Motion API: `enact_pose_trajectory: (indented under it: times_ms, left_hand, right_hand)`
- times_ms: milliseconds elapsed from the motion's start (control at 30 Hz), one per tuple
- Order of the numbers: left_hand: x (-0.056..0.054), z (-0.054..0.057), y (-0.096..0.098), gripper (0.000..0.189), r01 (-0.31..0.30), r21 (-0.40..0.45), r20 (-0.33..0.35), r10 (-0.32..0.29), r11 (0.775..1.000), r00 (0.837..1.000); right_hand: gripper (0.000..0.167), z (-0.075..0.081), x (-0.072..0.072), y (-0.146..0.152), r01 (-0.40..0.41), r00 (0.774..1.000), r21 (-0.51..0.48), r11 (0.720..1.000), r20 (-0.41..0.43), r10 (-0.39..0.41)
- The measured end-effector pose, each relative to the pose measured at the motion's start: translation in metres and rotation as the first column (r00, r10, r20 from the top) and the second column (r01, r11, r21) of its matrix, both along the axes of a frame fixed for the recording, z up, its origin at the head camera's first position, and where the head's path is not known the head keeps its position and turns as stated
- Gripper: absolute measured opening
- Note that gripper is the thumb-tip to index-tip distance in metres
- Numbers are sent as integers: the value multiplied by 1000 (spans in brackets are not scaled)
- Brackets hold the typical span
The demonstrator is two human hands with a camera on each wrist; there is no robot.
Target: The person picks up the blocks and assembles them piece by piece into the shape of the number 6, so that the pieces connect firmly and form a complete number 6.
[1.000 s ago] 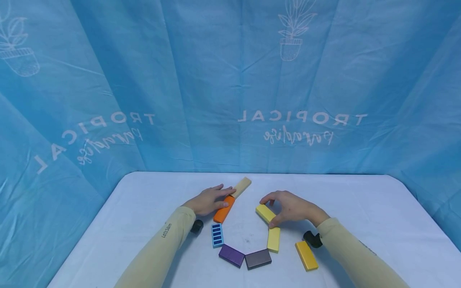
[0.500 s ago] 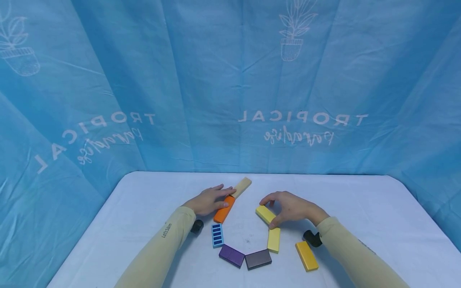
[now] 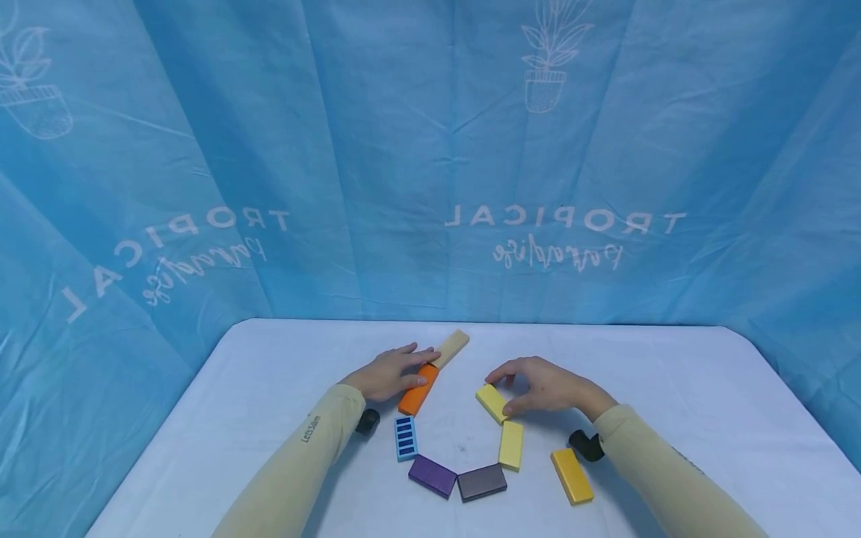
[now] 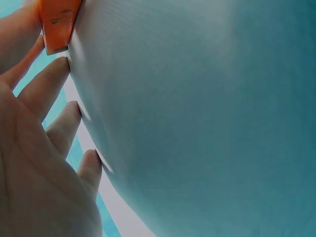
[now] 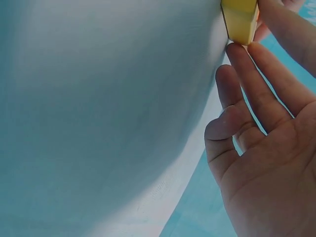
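Observation:
My right hand [image 3: 541,387] pinches a pale yellow block [image 3: 492,402] lengthwise, the thumb at its near end and the index finger at its far end. In the right wrist view one end of this yellow block [image 5: 240,22] shows by the fingertips. A second pale yellow block [image 3: 511,446] lies just nearer, end close to end. My left hand [image 3: 389,375] rests with fairly straight fingers over an orange block [image 3: 418,392], the thumb on its top. Its index finger reaches the near end of a beige block [image 3: 452,348]. The orange block's end [image 4: 59,29] also appears in the left wrist view.
A blue block with dark panels [image 3: 406,438], a purple block [image 3: 433,476] and a dark grey block [image 3: 482,483] continue the curved row on the white table [image 3: 269,418]. A deeper yellow block [image 3: 572,477] lies apart at right. Blue curtain [image 3: 403,187] stands behind.
The held yellow block has shifted slightly left and turned a little, and the right thumb has moved left with it. The left hand has stayed in place.

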State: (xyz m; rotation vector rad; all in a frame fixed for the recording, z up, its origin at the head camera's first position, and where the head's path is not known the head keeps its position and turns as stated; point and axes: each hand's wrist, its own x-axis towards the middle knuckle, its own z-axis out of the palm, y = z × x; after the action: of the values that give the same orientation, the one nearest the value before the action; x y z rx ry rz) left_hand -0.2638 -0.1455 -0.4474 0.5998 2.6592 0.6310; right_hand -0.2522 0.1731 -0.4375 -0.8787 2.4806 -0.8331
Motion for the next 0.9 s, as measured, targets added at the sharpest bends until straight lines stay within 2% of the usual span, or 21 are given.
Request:
enact_pose_trajectory:
  times_ms: [900]
  left_hand:
    - [1, 2, 1, 54, -12, -5, 10, 12, 1000, 1000]
  right_hand:
    - [46, 0, 1, 1, -46, 998, 6, 999, -31, 47]
